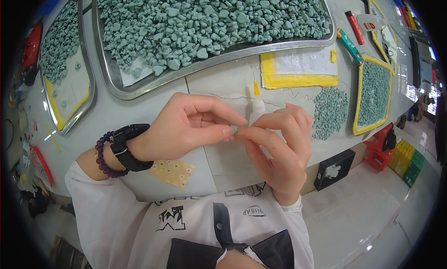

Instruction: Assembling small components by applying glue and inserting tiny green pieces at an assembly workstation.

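My left hand (188,124) pinches a small grey-green piece (234,128) between thumb and forefinger. The fingertips of my right hand (284,138) are closed at the same spot, almost meeting those of the left; what they grip is too small to tell. Just behind the right hand stands a white squeeze bottle (257,107) with a yellow needle tip, its lower part hidden by the fingers. Beyond both hands lies a large metal tray (153,85) heaped with green stone-like pieces (205,27).
Smaller green pieces (330,113) lie loose on the white table, beside a yellow-edged tray (357,115) of similar ones. Another metal tray (88,99) is at far left. A green lighter-like stick (349,46), a red one (355,28) and a yellow patterned sheet (172,172) also lie there.
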